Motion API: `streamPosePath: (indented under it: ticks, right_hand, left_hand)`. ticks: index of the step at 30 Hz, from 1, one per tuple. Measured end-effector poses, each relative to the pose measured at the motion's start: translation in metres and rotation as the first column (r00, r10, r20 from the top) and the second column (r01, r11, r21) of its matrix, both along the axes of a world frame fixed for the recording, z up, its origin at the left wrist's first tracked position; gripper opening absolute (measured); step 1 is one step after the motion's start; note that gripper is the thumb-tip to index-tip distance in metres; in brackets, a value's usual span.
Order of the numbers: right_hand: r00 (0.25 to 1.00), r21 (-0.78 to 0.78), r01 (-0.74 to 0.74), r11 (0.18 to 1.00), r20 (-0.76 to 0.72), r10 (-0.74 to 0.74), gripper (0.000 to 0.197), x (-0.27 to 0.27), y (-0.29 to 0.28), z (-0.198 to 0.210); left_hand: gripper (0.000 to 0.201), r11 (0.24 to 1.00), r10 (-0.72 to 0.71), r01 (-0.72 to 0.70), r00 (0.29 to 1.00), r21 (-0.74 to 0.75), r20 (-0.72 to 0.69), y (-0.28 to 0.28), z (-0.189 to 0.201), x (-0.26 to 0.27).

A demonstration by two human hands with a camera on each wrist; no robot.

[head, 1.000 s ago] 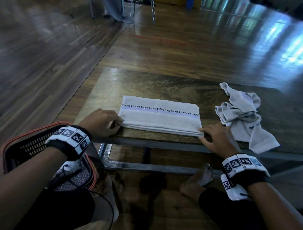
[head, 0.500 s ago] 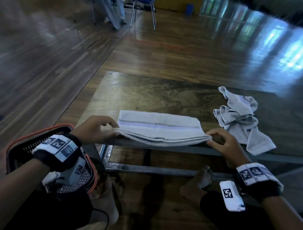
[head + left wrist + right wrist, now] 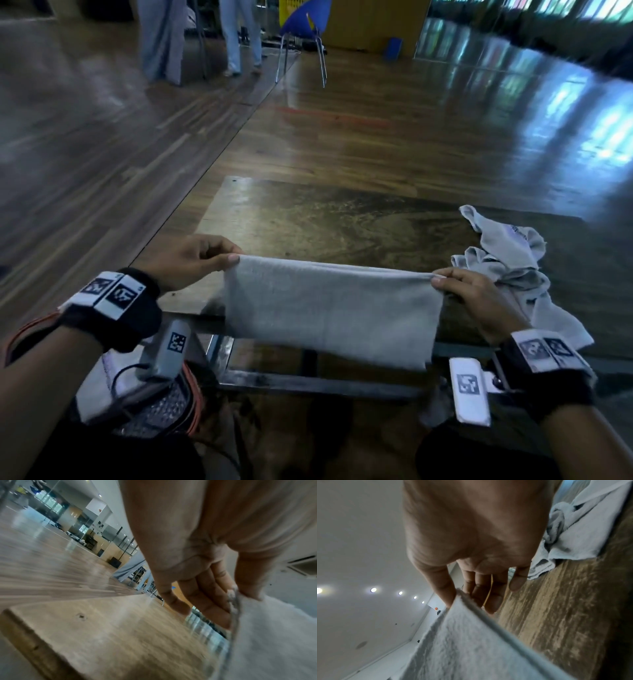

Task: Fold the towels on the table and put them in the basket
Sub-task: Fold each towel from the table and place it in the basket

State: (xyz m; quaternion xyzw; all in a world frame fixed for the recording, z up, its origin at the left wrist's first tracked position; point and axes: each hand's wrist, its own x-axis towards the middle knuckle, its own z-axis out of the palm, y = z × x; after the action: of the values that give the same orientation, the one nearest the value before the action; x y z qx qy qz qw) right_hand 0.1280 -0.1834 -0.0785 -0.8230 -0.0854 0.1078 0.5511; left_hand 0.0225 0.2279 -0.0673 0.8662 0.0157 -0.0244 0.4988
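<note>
Towel [image 3: 329,308] hung folded between both hands, left hand [image 3: 185,263] and right hand [image 3: 476,298] fingers pinching its top corners, over worktop [image 3: 342,222] edge. Folding mid-step; next likely another fold, then basket [image 3: 191,404] below left fingers.

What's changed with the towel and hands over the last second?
The folded towel has been lifted off the table and now hangs in front of its near edge. The left hand and right hand, which lay at its ends, now pinch its top corners. The crumpled towel stayed put, and so did the basket.
</note>
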Motion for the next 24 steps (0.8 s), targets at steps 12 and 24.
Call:
streamPosePath:
  ticks: [12, 24]
  right_hand:
    - [0.871, -0.582, 0.197, 0.789, 0.473, 0.132, 0.036, 0.002, 0.085, -0.041]
    - [0.906, -0.869, 0.035, 0.493, 0.236, 0.352, 0.060, -0.002, 0.065, -0.088]
  left_hand:
    - [0.030, 0.866, 0.031, -0.197, 0.939, 0.460, 0.342, -0.096, -0.049, 0.042]
    - [0.073, 0.578, 0.034, -0.012, 0.999, 0.816, -0.009, -0.074, -0.101, 0.045]
